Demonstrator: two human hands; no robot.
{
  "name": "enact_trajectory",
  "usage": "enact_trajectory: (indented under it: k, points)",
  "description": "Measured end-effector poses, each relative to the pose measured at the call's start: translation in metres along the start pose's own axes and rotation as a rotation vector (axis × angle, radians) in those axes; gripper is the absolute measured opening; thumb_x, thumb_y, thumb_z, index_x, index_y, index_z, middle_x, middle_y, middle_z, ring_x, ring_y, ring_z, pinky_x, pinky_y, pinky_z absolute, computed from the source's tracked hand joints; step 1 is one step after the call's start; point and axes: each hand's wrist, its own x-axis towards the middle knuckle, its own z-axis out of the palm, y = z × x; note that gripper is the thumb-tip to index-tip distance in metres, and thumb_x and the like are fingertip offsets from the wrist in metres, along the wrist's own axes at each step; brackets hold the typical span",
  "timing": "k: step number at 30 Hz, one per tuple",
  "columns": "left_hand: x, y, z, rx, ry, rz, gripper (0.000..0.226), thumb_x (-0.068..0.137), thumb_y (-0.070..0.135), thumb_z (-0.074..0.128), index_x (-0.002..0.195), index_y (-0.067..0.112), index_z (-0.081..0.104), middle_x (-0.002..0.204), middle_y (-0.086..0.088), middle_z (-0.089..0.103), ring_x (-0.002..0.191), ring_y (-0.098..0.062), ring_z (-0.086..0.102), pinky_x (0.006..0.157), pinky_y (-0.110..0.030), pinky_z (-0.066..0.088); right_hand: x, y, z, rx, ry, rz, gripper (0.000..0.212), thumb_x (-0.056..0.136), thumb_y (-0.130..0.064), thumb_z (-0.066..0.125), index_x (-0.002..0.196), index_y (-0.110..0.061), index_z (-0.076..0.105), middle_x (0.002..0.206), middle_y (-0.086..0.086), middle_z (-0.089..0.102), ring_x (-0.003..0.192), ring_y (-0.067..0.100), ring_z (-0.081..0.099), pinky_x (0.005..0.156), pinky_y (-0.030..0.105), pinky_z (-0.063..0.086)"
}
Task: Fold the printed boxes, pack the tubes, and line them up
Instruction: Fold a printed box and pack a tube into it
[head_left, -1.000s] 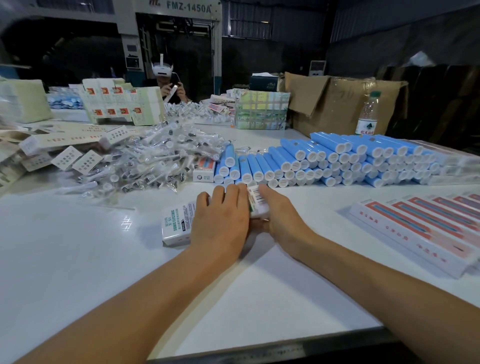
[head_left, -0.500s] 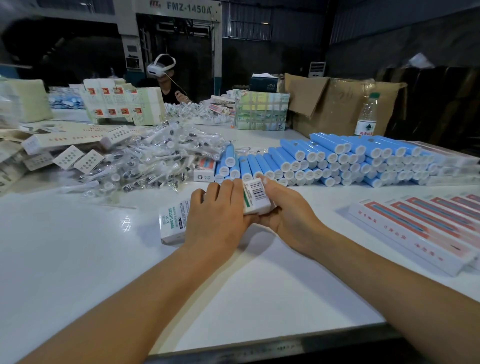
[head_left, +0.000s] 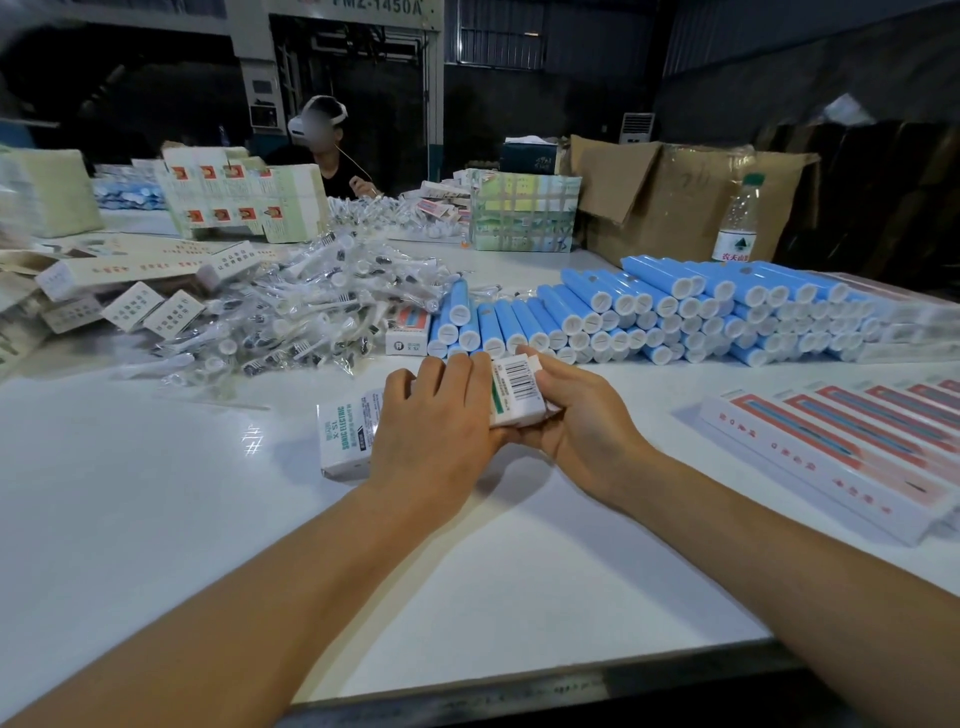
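Note:
A long white printed box (head_left: 347, 432) with green lettering lies across the table in front of me. My left hand (head_left: 434, 431) covers its middle, fingers curled over the top. My right hand (head_left: 576, 415) grips the box's right end from below, lifting that barcode end (head_left: 519, 387) a little off the table. Behind the hands lies a big stack of blue tubes (head_left: 675, 312) with white caps. A row of finished white and red boxes (head_left: 852, 447) lies side by side at the right.
A heap of bagged brush heads (head_left: 291, 312) fills the left middle, with flat unfolded cartons (head_left: 130, 270) beyond it. A water bottle (head_left: 737, 221) and brown cardboard boxes (head_left: 670, 192) stand at the back right. Another person (head_left: 332, 150) sits across the white table (head_left: 156, 519).
The box's right end has come up off the table and tilted, showing its barcode. My right hand slid under that end; my left hand stayed on the middle.

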Motion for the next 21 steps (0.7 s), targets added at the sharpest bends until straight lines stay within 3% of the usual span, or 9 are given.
enact_trajectory:
  k: [4, 7, 11, 15, 18, 21]
  points:
    - [0.0, 0.0, 0.003, 0.042, -0.012, 0.029, 0.065, 0.073, 0.048, 0.076, 0.114, -0.001, 0.062, 0.097, -0.014, 0.065, 0.082, -0.032, 0.061, 0.067, -0.04, 0.047, -0.002, 0.004, 0.002, -0.089, -0.006, -0.007, 0.027, 0.101, -0.017, 0.037, 0.102, -0.014, 0.064, 0.086, 0.007, 0.074, 0.076, 0.016, 0.071, 0.064, 0.034, 0.059]
    - [-0.001, -0.001, 0.004, 0.082, -0.039, 0.03, 0.068, 0.078, 0.053, 0.071, 0.122, 0.003, 0.057, 0.106, -0.011, 0.063, 0.09, -0.028, 0.058, 0.073, -0.039, 0.044, -0.001, 0.009, 0.003, -0.144, -0.043, -0.015, 0.024, 0.102, -0.018, 0.035, 0.104, -0.029, 0.056, 0.075, -0.004, 0.074, 0.071, 0.009, 0.07, 0.065, 0.03, 0.059]
    - [0.0, -0.003, 0.008, 0.01, -0.049, -0.02, 0.079, 0.086, 0.069, 0.043, 0.138, 0.008, 0.04, 0.126, -0.007, 0.052, 0.109, -0.027, 0.049, 0.085, -0.038, 0.035, 0.0, 0.01, 0.001, -0.401, -0.015, -0.135, 0.034, 0.098, -0.012, 0.042, 0.11, -0.041, 0.055, 0.094, -0.007, 0.071, 0.08, 0.005, 0.067, 0.082, 0.032, 0.055]
    - [0.005, -0.009, 0.01, 0.021, -0.052, -0.107, 0.073, 0.09, 0.062, 0.039, 0.142, 0.011, 0.031, 0.131, -0.004, 0.047, 0.115, -0.024, 0.045, 0.087, -0.035, 0.032, -0.003, 0.008, -0.002, -0.676, 0.244, -0.336, 0.006, 0.088, -0.019, 0.064, 0.091, -0.018, 0.068, 0.091, -0.002, 0.07, 0.08, 0.008, 0.061, 0.072, 0.025, 0.052]
    - [0.005, -0.01, 0.01, 0.031, -0.075, -0.113, 0.073, 0.09, 0.063, 0.037, 0.141, 0.012, 0.029, 0.132, -0.003, 0.046, 0.116, -0.024, 0.043, 0.088, -0.035, 0.032, -0.003, 0.009, -0.002, -0.72, 0.325, -0.392, 0.012, 0.084, -0.018, 0.068, 0.075, -0.013, 0.064, 0.072, -0.004, 0.062, 0.064, 0.004, 0.052, 0.056, 0.012, 0.04]
    - [0.004, -0.007, 0.01, 0.072, -0.101, -0.09, 0.072, 0.09, 0.063, 0.037, 0.14, 0.011, 0.03, 0.13, -0.003, 0.046, 0.115, -0.023, 0.044, 0.086, -0.035, 0.032, -0.006, 0.012, 0.001, -0.8, 0.323, -0.413, 0.016, 0.087, -0.012, 0.065, 0.071, -0.009, 0.063, 0.069, -0.002, 0.061, 0.064, 0.008, 0.051, 0.057, 0.016, 0.04]
